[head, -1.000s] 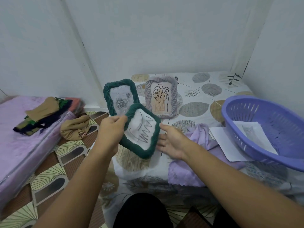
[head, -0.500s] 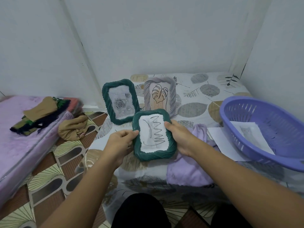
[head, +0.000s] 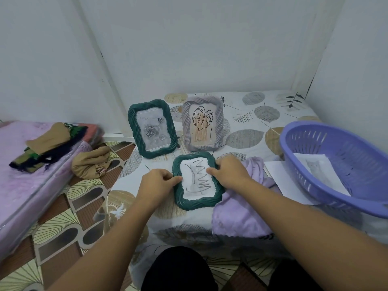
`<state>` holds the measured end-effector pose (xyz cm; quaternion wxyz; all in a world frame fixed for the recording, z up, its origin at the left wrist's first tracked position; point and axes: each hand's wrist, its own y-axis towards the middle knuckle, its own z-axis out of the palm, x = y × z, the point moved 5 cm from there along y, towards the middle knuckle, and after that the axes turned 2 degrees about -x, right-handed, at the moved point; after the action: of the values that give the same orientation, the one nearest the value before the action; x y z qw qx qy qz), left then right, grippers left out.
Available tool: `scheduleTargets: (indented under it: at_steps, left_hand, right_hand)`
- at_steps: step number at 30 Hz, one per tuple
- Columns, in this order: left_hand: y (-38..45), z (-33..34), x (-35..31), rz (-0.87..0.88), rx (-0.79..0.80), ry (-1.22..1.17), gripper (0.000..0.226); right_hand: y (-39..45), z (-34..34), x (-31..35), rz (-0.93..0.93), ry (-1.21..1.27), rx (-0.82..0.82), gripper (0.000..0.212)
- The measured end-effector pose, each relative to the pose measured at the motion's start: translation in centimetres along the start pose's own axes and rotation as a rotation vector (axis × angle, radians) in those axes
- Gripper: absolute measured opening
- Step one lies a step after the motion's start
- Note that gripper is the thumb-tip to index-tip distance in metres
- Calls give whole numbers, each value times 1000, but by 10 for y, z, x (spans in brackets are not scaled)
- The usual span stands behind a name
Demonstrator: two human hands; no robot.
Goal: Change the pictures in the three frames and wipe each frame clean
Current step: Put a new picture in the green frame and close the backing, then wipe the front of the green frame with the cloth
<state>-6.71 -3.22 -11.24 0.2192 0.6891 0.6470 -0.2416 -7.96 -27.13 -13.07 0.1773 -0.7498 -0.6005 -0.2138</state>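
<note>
The fingers (head: 175, 179) of the left hand (head: 156, 183) curl in toward the thumb and pinch the left edge of a small dark green picture frame with a ribbed, rope-like border (head: 197, 203). On the other side, the thumb of the right hand (head: 230, 174) lies across the white picture, while the remaining fingers wrap over the frame's upper right edge, so both hands grip it at once. Both forearms reach forward from the bottom of the view, bare, angled inward toward each other, with the backs of the hands facing up.

The held frame sits low over the leaf-patterned cloth covering the low surface (head: 247, 139), face up and slightly tilted; whether it touches the cloth I cannot tell. Its picture shows a dark zigzag line drawing on white. Its right side overlaps a crumpled lilac cloth (head: 237, 217) that lies just beside it under the right wrist.

Behind it stand two more frames, upright and leaning back: a larger dark green ribbed frame with a grey rose picture (head: 152, 128) on the left, and a pale grey-lilac ribbed frame with a line-drawn leaf picture (head: 202, 123) on the right, close together.

Farther right, a purple slotted plastic basket (head: 344, 164) holds a printed sheet, and a white paper sheet (head: 281, 179) lies partly beneath its rim. At the left, a tan cloth (head: 92, 162) is bunched on the patterned floor beside a pink mattress (head: 19, 179) carrying folded clothes (head: 48, 143).
</note>
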Motion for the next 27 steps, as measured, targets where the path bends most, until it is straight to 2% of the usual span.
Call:
scheduleTargets:
  at_steps: [4, 8, 13, 15, 17, 19, 20, 23, 27]
  left_hand:
    - [-4, 4, 7, 48, -48, -54, 23]
    - [-4, -1, 7, 174, -126, -34, 26]
    - [0, 2, 13, 254, -179, -8, 38]
    - [2, 5, 16, 237, -184, -14, 40]
    - [2, 7, 17, 242, -190, 13, 43]
    - [1, 7, 17, 247, -200, 29, 44]
    - [1, 7, 17, 245, -201, 28, 44]
    - [1, 7, 18, 241, -197, 32, 45]
    - [1, 7, 18, 234, -197, 28, 46]
  right_hand:
    - [-3, 5, -1, -31, -33, -14, 40]
    - [-5, -10, 0, -74, 101, -4, 45]
    - [-23, -58, -3, -121, 304, -157, 12]
    - [-30, -69, -11, -149, 381, -95, 8]
    - [-38, -70, -19, -186, 383, 111, 10]
    - [-50, -63, -23, -218, 287, 333, 14]
    - [-55, -59, -25, -236, 214, 389, 18]
    - [-61, -53, -27, -288, 75, 343, 22]
    - [-59, -46, -29, -315, 60, 230, 12]
